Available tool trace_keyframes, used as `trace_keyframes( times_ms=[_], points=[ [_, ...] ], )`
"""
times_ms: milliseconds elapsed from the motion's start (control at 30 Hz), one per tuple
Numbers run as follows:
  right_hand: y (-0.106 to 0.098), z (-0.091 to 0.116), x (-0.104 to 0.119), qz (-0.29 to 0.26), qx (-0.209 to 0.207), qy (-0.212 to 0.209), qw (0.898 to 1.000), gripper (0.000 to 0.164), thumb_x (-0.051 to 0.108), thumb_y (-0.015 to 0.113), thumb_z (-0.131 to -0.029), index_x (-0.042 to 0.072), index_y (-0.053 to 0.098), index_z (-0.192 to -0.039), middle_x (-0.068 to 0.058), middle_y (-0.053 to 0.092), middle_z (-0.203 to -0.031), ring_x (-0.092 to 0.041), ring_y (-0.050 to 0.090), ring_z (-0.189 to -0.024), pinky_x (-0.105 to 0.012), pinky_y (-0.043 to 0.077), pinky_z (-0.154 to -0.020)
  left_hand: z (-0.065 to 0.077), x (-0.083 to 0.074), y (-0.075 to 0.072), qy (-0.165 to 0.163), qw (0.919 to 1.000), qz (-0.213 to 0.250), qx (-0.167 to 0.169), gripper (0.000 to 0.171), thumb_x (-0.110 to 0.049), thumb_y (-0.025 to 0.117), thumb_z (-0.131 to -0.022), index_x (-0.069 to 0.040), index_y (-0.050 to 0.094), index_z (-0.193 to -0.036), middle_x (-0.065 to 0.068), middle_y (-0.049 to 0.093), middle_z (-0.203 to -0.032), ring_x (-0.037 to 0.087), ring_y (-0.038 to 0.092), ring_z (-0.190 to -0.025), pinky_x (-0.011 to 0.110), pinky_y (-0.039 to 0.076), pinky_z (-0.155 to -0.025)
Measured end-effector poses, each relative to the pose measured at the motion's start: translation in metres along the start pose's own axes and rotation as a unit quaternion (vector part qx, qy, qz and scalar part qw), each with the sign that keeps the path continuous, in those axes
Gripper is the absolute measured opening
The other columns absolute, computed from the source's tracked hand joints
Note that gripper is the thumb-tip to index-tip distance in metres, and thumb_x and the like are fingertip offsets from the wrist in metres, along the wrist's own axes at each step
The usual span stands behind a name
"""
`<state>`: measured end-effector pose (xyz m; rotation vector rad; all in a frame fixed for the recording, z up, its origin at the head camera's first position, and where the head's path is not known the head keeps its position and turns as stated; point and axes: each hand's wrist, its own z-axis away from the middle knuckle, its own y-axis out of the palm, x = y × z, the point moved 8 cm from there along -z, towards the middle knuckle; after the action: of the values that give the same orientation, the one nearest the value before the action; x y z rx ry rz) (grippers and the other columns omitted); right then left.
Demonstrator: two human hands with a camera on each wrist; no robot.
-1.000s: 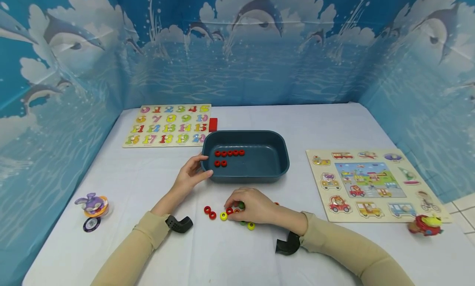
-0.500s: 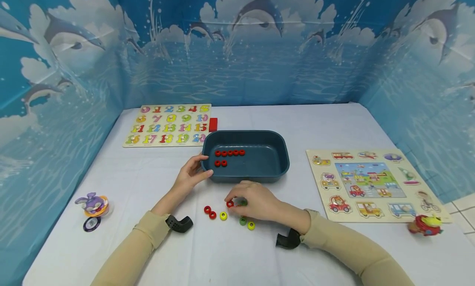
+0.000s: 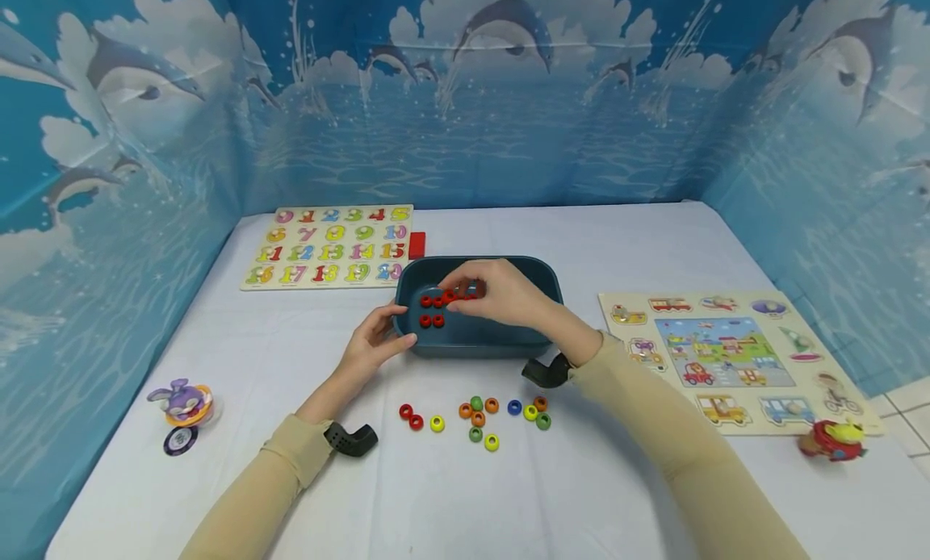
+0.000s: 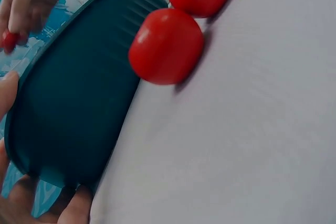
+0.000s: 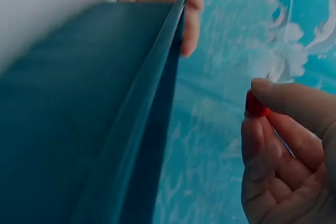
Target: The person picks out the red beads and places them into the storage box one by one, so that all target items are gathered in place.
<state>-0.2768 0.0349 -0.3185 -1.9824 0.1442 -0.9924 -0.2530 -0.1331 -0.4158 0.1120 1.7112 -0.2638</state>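
A dark teal rectangular tray stands mid-table with two rows of red beads in its left half. My left hand holds the tray's left end, thumb at the rim and fingers round the outside, as the left wrist view also shows. Over the tray, my right hand pinches a red bead between thumb and fingertips. It covers part of the back row in the head view. Two red beads and a yellow bead lie on the cloth in front of the tray.
Several orange, green, blue and yellow beads lie before the tray. A number puzzle and a red block are back left, a vehicle puzzle right. Small toys stand at both sides: a purple rabbit and a red one.
My right hand has lifted a red bead from the loose group and carried it forward over the tray, uncovering the coloured beads. My left hand has stayed on the tray's left end.
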Motion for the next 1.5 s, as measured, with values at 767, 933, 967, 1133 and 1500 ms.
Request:
trace_keyframes(
  times_ms=[767,933,967,1133,1500],
  points=[
    [0.061,-0.022,-0.082,0.030,0.118,0.146,0.982,0.022,0.015,0.069,-0.078,0.009,0.067,-0.099,0.002,0.064,-0.084,-0.008,0.058,-0.070,-0.019,0.049,-0.061,0.000,-0.003,0.000,-0.009,0.9999,-0.011,0.004,0.051,-0.019,0.065,-0.082,-0.005,0.043,-0.126,0.011,0.026,-0.143,0.019,0.028,-0.128,0.040,0.027,-0.103],
    [0.066,-0.023,-0.083,0.021,0.122,0.143,0.982,0.024,0.013,0.070,-0.076,0.011,0.067,-0.100,0.003,0.064,-0.086,-0.009,0.058,-0.072,-0.019,0.049,-0.063,0.000,-0.002,0.000,-0.010,0.9999,-0.011,0.003,0.052,-0.019,0.065,-0.082,-0.004,0.043,-0.126,0.011,0.026,-0.143,0.020,0.028,-0.128,0.041,0.027,-0.102],
    [0.066,-0.023,-0.083,0.018,0.124,0.141,0.982,0.024,0.013,0.071,-0.076,0.011,0.067,-0.100,0.003,0.064,-0.087,-0.009,0.058,-0.072,-0.019,0.049,-0.064,0.001,-0.002,0.000,-0.009,0.9999,-0.011,0.003,0.052,-0.019,0.065,-0.082,-0.004,0.043,-0.126,0.011,0.026,-0.143,0.020,0.029,-0.128,0.041,0.027,-0.102],
    [0.056,-0.021,-0.076,0.012,0.107,0.125,0.986,0.030,0.016,0.072,-0.075,0.011,0.065,-0.103,0.002,0.064,-0.093,-0.007,0.058,-0.075,-0.019,0.050,-0.065,0.000,-0.001,0.000,-0.007,1.0000,-0.005,0.003,0.052,-0.018,0.066,-0.082,-0.004,0.043,-0.126,0.010,0.027,-0.143,0.020,0.029,-0.128,0.041,0.028,-0.102],
    [0.008,0.012,0.043,-0.193,0.044,0.027,0.980,0.027,0.009,0.067,-0.079,0.001,0.062,-0.104,-0.008,0.064,-0.099,-0.017,0.061,-0.083,-0.030,0.051,-0.072,0.001,-0.001,0.000,-0.005,1.0000,-0.008,0.001,0.048,-0.018,0.065,-0.082,-0.008,0.044,-0.124,0.007,0.029,-0.141,0.020,0.031,-0.127,0.039,0.030,-0.101]
  ],
)
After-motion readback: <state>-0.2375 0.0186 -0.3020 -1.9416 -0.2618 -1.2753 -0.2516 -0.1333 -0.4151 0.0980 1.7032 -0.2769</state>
